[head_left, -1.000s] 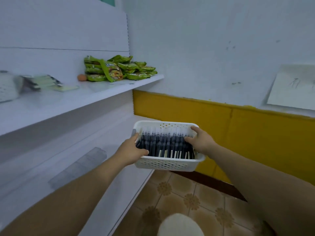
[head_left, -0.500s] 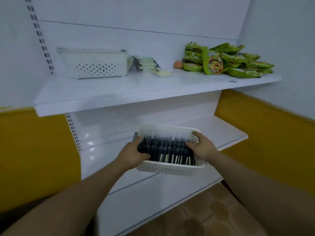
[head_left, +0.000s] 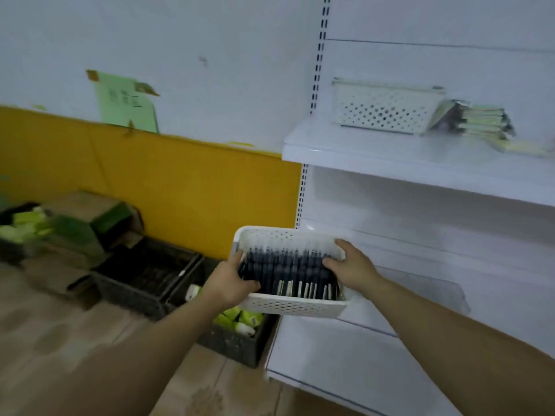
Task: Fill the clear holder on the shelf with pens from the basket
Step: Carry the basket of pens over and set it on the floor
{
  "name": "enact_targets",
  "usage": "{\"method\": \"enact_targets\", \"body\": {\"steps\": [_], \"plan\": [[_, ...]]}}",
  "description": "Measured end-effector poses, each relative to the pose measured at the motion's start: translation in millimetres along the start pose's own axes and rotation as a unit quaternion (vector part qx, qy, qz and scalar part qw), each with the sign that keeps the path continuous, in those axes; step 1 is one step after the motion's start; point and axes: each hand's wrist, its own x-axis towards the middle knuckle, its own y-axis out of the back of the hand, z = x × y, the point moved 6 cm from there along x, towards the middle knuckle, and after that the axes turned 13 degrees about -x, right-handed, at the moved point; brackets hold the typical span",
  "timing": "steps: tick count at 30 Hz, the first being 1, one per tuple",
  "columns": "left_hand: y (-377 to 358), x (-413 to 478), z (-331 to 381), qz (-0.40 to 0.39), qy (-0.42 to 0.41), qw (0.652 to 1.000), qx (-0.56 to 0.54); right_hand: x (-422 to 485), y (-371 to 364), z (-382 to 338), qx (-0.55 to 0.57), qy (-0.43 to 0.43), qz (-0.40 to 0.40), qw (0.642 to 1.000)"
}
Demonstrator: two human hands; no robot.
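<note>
I carry a white perforated basket [head_left: 295, 306] in front of me, at the left end of the white shelving. It holds a tight row of several dark pens [head_left: 288, 267]. My left hand [head_left: 231, 283] grips the basket's left rim, thumb inside. My right hand [head_left: 350, 264] grips the right rim, fingers over the pens. A clear holder [head_left: 432, 292] lies on the middle shelf just right of my right wrist, faint and blurred.
The upper shelf [head_left: 390, 157] bears a second white basket [head_left: 384, 108] and a stack of green packets [head_left: 483, 121]. On the floor to the left stand black crates [head_left: 144, 274], one with green items [head_left: 240, 319], and cardboard boxes [head_left: 81, 223]. A yellow wall panel [head_left: 180, 187] runs behind.
My view has swung left along the shelving, from its right end to its left end. The floor crates and boxes have come into view. Both hands have kept hold of the basket.
</note>
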Motion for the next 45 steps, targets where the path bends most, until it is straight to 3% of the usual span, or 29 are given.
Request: {"method": "enact_targets", "body": {"steps": [12,18,24,31,39,45], "plan": [[110.7,-184.2,-127.0,0.223,0.13,0.964,-0.063,-69.4,-148.2,-140.4,-0.05,0.187,-0.146,0.97],[114.2,-224.9,-184.9,0.291,0.2,0.932,-0.08,-82.0,-217.1,-172.6,-0.083,0.251,-0.22,0.939],[70.9,-202.3,-273.9,0.376,0.237,0.887,-0.123,-32.4,-317.6,-172.9,-0.105,0.315,-0.264,0.906],[-37.3,-151.1,-416.4,0.436,0.284,0.842,-0.141,31.0,-469.9,-82.0,-0.127,0.33,-0.315,0.881],[-193.1,-122.4,-595.3,0.412,0.35,0.828,-0.148,67.5,-644.3,86.3,-0.139,0.31,-0.362,0.868],[-279.3,-116.3,-683.6,0.39,0.377,0.823,-0.17,74.5,-733.5,187.0,-0.128,0.272,-0.41,0.861]]}}
